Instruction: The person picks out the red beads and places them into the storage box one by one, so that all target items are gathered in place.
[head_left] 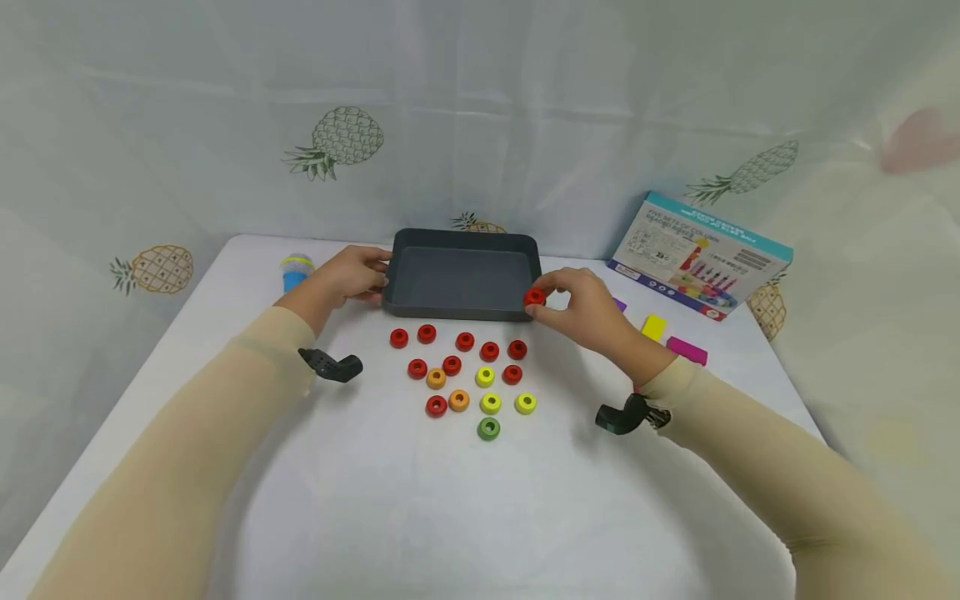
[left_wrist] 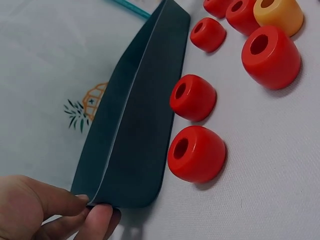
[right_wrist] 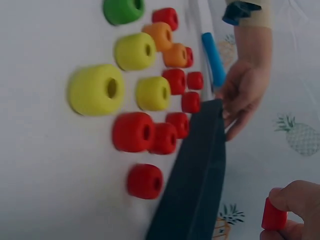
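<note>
My left hand (head_left: 352, 273) pinches the left end of a dark grey rectangular tray (head_left: 461, 314); in the left wrist view, the thumb and fingers (left_wrist: 100, 220) meet at its corner. Between the thumb and fingertips of my right hand (head_left: 583, 310) is a red bead (head_left: 534, 297) with a hole through it, held over the tray's front right corner. In front of the tray, several more red beads (head_left: 465, 342) lie scattered on the white table. Closer to me are orange beads (head_left: 459, 400), yellow beads (head_left: 491, 403) and one green bead (head_left: 488, 428).
A printed cardboard box (head_left: 697, 254) leans at the back right. Near my right forearm lie a yellow block (head_left: 653, 327) and a magenta block (head_left: 687, 350). A blue toy microphone (head_left: 297, 271) stands behind my left wrist. A pineapple-print curtain (head_left: 480, 125) hangs behind the table.
</note>
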